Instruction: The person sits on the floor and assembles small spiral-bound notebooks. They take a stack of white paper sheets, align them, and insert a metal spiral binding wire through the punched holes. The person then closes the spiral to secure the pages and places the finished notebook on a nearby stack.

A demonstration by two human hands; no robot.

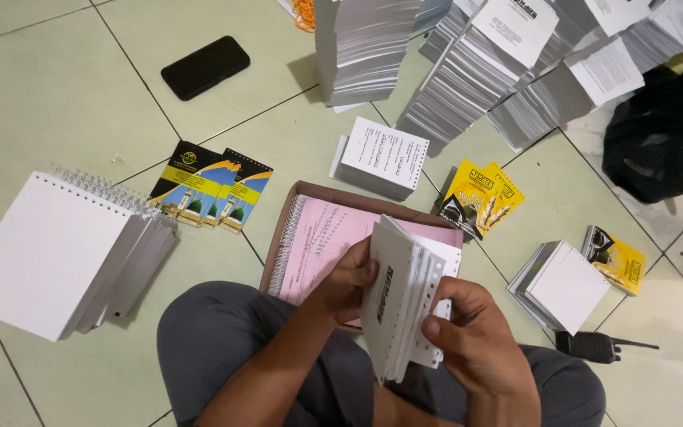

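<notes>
Both my hands hold one small stack of white punched pages upright over my lap. My left hand grips its left face, thumb across the top sheet. My right hand pinches the punched right edge, fingers spreading the sheets. Just beyond the stack lies a pink spiral-bound pad inside a shallow brown cardboard tray.
Spiral-bound white notebooks pile at the left, with dark printed covers beside them. Tall stacks of printed sheets stand at the back. Yellow covers, a small white stack, a black phone, a walkie-talkie and a black bag lie around.
</notes>
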